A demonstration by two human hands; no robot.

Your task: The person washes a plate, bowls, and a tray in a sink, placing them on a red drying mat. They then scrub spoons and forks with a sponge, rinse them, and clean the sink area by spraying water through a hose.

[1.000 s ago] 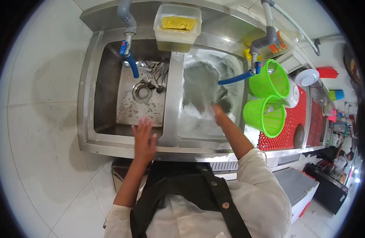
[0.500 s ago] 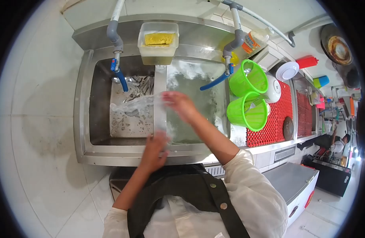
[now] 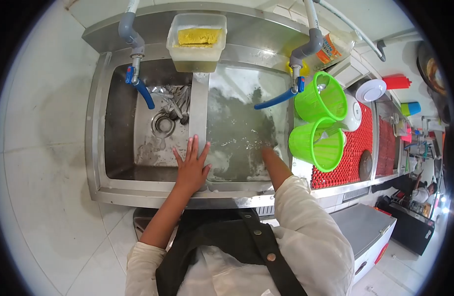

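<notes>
- The left hand point(image 3: 191, 167) is palm down, fingers spread and pointing to the far side, on or just over the near end of the steel divider point(image 3: 200, 106). I see nothing in its grasp; whether it bears weight on the metal, I can't tell.
- The right forearm point(image 3: 278, 170) slants down into the cloudy, foamy water point(image 3: 237, 111) of the right basin, toward its near right part. The right hand is under the surface, so how far it is open, and whether it has hold of anything, I can't tell.
- The cutlery point(image 3: 184, 98) lies loose at the far right of the left basin point(image 3: 150, 158), close by the drain point(image 3: 163, 125) and well apart from both hands.
- Here is the relation that matters, as I judge it: from the left hand, the cutlery is on the far side and slightly left, while from the right forearm it is far left, across the divider. The left hand is the nearer.
- Most pieces run roughly near to far; some slant from far left to near right.
- A blue hose point(image 3: 274, 101) hangs over the right basin, on the far side of the right forearm. Just right of that basin stand two green baskets point(image 3: 302, 148), one nearer, one farther.
</notes>
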